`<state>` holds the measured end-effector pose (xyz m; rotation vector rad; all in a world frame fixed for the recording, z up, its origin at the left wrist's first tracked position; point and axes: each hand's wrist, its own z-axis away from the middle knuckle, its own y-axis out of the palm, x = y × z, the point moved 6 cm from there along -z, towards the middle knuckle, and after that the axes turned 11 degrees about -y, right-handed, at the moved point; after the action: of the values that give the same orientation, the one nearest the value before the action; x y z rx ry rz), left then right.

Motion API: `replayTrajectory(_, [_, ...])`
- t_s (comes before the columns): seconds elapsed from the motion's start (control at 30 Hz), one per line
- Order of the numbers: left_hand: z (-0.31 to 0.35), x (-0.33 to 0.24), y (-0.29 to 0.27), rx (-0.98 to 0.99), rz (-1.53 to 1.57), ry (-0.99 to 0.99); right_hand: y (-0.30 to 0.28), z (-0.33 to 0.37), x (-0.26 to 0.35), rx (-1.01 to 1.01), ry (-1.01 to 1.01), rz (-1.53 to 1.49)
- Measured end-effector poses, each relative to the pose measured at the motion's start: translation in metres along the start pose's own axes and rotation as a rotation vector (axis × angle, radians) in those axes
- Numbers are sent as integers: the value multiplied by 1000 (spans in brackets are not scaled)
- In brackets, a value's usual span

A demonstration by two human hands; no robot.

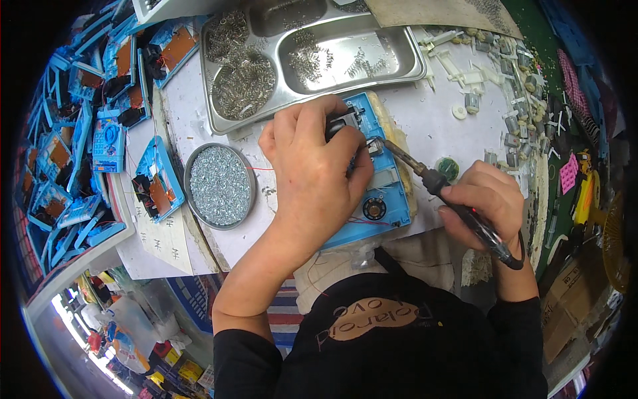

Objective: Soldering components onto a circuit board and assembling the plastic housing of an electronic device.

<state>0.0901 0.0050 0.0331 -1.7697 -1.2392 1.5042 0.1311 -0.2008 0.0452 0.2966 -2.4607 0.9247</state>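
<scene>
A blue plastic housing (392, 207) lies in front of me with its inside facing up; a round black speaker (374, 209) sits near its near end. My left hand (302, 166) is over the housing's left side, fingers curled and pinching a small dark part (340, 125) whose kind I cannot make out. My right hand (488, 203) grips the black handle of a soldering iron (435, 181). The iron's tip points left, to a small metal piece in the housing near my left fingertips. Whether it touches is hard to see. A thin red wire (264, 169) runs out left of my hand.
A steel compartment tray (282, 94) with small springs stands at the back. To the left are a round dish (188, 194) of small screws and a heap of blue housings (83, 143). Small motors with white plastic parts (510, 123) lie scattered right, near a green round item (447, 168).
</scene>
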Motion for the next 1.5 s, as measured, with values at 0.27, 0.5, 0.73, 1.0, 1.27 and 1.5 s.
replayTrajectory(0.27, [0, -2, 0, 0, -37, -6, -9, 4, 1, -19, 35, -35])
replayTrajectory(0.5, [1, -3, -1, 3, -68, -3, -14, 5, 2, -39, 27, -26])
replayTrajectory(0.73, [4, -2, -4, -25, -49, 1, -16, 8, 0, -51, 21, -21])
replayTrajectory(1.0, [8, 4, -8, -93, -15, 19, -20, 8, 0, -77, 27, -28])
replayTrajectory(1.27, [10, -4, 0, 1, -51, 26, -16, 9, 4, -49, 32, -40])
replayTrajectory(1.5, [8, -6, 0, 27, -64, 32, -11, 10, 4, -28, 55, -78])
